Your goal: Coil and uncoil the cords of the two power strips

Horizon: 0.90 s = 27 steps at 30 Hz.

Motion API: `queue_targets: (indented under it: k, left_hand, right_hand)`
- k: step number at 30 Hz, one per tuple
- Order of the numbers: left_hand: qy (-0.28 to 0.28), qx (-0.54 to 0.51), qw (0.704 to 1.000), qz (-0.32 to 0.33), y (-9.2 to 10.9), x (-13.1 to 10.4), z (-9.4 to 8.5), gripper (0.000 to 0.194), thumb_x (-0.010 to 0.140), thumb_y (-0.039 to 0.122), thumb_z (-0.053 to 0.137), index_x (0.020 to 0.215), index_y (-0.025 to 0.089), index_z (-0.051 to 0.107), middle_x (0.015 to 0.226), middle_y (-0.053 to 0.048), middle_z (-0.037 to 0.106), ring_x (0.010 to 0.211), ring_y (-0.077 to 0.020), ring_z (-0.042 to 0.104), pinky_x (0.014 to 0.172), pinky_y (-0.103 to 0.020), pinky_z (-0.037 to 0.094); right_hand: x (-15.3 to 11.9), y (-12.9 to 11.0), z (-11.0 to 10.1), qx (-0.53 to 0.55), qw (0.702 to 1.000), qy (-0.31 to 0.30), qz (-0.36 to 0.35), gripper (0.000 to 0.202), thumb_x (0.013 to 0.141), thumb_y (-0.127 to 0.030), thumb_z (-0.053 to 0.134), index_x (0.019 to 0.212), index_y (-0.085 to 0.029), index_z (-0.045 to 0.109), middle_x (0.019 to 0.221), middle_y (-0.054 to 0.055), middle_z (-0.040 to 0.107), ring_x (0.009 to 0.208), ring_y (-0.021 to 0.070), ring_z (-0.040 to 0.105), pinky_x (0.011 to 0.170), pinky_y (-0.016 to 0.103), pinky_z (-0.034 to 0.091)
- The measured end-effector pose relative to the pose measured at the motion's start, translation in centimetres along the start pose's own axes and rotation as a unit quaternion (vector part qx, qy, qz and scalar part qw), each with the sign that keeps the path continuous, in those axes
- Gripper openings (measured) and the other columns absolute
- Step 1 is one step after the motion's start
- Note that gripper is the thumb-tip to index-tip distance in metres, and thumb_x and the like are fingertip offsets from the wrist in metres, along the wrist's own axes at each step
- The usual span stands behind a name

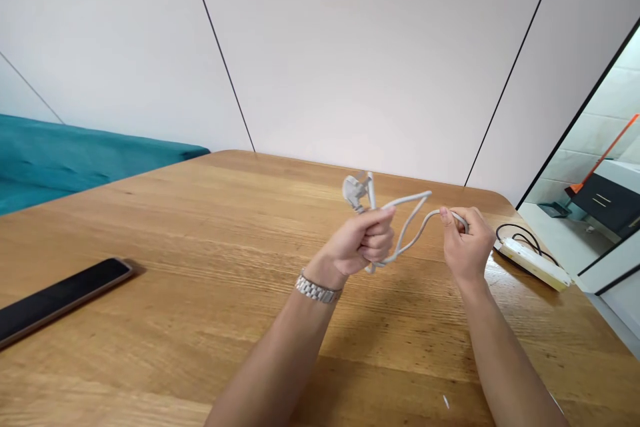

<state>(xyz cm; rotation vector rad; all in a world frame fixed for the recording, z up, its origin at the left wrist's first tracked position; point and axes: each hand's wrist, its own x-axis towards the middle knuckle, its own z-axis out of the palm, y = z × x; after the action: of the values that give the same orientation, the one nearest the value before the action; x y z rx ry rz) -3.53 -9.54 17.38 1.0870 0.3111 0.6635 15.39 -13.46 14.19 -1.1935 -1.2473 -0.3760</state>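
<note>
My left hand (363,240), with a metal watch band at the wrist, is closed around a bundled part of a white power cord (407,199). The cord's plug (354,190) sticks up above that fist. My right hand (466,244) grips the same cord farther along, thumb pressed on it. Between the two hands the cord hangs in loose loops, held above the wooden table. What lies inside the left fist is hidden by the fingers.
A white power strip (535,260) with a dark cable lies at the table's (200,234) right edge. On the left rests a long black flat object (55,300). A teal sofa (90,157) stands beyond the left edge, a white wall (350,60) behind.
</note>
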Motion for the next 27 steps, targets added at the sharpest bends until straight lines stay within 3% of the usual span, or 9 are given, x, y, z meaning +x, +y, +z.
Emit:
queue_targets:
  k: [4, 9, 12, 14, 17, 21, 24, 27]
  left_hand:
    - [-0.01, -0.023, 0.998, -0.051, -2.2, 1.6, 1.5, 0.062, 0.078, 0.048, 0.068, 0.05, 0.02, 0.021, 0.04, 0.01, 0.015, 0.034, -0.0008, 0.009, 0.033, -0.014, 0.009]
    - [0.084, -0.031, 0.995, -0.041, -4.2, 2.6, 3.0, 0.056, 0.069, 0.061, 0.072, 0.056, 0.019, 0.037, 0.038, 0.012, 0.019, 0.032, -0.0013, 0.011, 0.033, -0.016, 0.007]
    - [0.158, -0.049, 0.986, -0.004, -4.5, 2.7, 3.4, 0.062, 0.059, 0.061, 0.079, 0.055, 0.02, 0.032, 0.04, 0.012, 0.02, 0.033, -0.0008, 0.013, 0.035, -0.017, 0.007]
    - [0.2, -0.071, 0.977, 0.034, -4.3, 2.7, 3.6, 0.062, 0.054, 0.056, 0.083, 0.056, 0.02, 0.032, 0.042, 0.012, 0.022, 0.035, -0.0007, 0.015, 0.035, -0.017, 0.008]
    - [0.241, -0.095, 0.963, 0.076, -3.7, 2.6, 3.5, 0.05, 0.056, 0.043, 0.083, 0.059, 0.019, 0.04, 0.046, 0.01, 0.032, 0.038, -0.0025, 0.028, 0.037, -0.017, 0.018]
    - [0.285, -0.075, 0.95, 0.102, -3.6, 2.7, 2.8, 0.043, 0.063, 0.035, 0.075, 0.054, 0.019, 0.036, 0.046, 0.009, 0.031, 0.038, -0.0024, 0.026, 0.037, -0.018, 0.019]
    - [0.284, -0.057, 0.95, 0.112, -3.5, 2.9, 2.0, 0.037, 0.067, 0.034, 0.068, 0.053, 0.019, 0.037, 0.046, 0.009, 0.029, 0.037, -0.0023, 0.022, 0.037, -0.019, 0.016]
    - [0.298, -0.048, 0.944, 0.132, -2.4, 2.8, 1.4, 0.024, 0.068, 0.03, 0.061, 0.055, 0.017, 0.044, 0.047, 0.007, 0.035, 0.037, -0.0031, 0.026, 0.036, -0.018, 0.016]
  right_hand:
    - [-0.3, -0.9, 0.2, 0.034, 0.998, 0.005, 0.054, 0.03, 0.088, -0.041, 0.059, 0.069, -0.019, 0.061, 0.056, -0.003, 0.046, 0.053, 0.0121, 0.04, 0.054, 0.028, 0.033]
    - [-1.5, -2.7, 1.0, 0.099, 0.994, -0.028, 0.041, 0.028, 0.095, -0.037, 0.047, 0.078, -0.02, 0.063, 0.069, 0.002, 0.059, 0.065, 0.0158, 0.054, 0.063, 0.03, 0.044]
    - [-2.3, -3.6, 1.4, 0.148, 0.987, -0.059, 0.017, 0.034, 0.098, -0.038, 0.037, 0.09, -0.02, 0.066, 0.087, 0.007, 0.065, 0.088, 0.0207, 0.061, 0.077, 0.037, 0.05]
    - [-2.9, -4.1, 1.7, 0.175, 0.979, -0.103, 0.008, 0.042, 0.099, -0.044, 0.033, 0.106, -0.019, 0.066, 0.111, 0.012, 0.062, 0.112, 0.0249, 0.056, 0.092, 0.043, 0.048]
    - [-4.0, -4.6, 2.3, 0.198, 0.961, -0.193, 0.02, 0.061, 0.097, -0.057, 0.025, 0.137, -0.018, 0.049, 0.145, 0.015, 0.041, 0.139, 0.0286, 0.034, 0.111, 0.048, 0.035]
    - [-5.5, -4.6, 3.1, 0.275, 0.929, -0.239, 0.059, 0.076, 0.095, -0.064, 0.023, 0.155, -0.019, 0.011, 0.16, 0.013, 0.016, 0.148, 0.0278, 0.012, 0.117, 0.051, 0.025]
    - [-6.0, -4.2, 3.7, 0.32, 0.913, -0.232, 0.103, 0.077, 0.095, -0.061, 0.031, 0.154, -0.021, 0.001, 0.16, 0.014, 0.015, 0.147, 0.0278, 0.015, 0.114, 0.051, 0.03]
    - [-6.0, -3.5, 4.2, 0.279, 0.918, -0.218, 0.176, 0.077, 0.092, -0.054, 0.048, 0.152, -0.022, 0.011, 0.153, 0.017, 0.029, 0.139, 0.0279, 0.034, 0.104, 0.046, 0.043]
